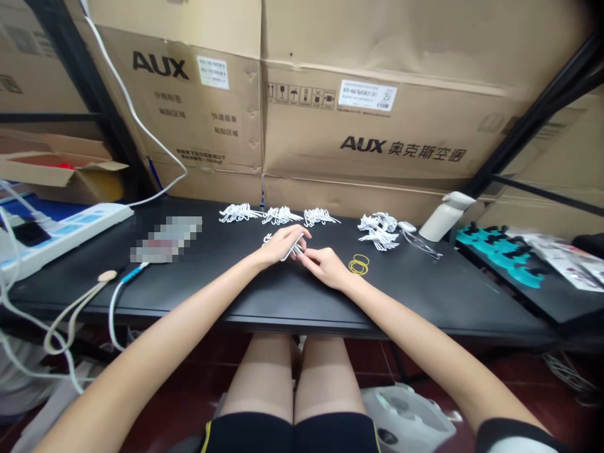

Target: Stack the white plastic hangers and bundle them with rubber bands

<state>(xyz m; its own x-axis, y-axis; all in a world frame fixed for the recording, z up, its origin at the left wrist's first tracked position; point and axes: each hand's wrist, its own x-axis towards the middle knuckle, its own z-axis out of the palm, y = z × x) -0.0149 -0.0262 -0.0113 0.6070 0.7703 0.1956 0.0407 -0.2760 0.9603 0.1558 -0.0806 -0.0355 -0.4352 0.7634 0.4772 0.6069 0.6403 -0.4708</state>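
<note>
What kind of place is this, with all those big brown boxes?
Probably a small workshop or storeroom, though I can't be sure. Big cardboard boxes stand behind a black worktable, and little piles of thin white pieces lie on it.

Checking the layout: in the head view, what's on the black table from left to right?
White power strip, pixelated object, first white pile, second white pile, third white pile, yellow bands, white bottle.

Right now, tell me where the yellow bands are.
In the head view, the yellow bands lie on the black table, just right of the right hand and nearer than the rightmost white pieces.
</note>
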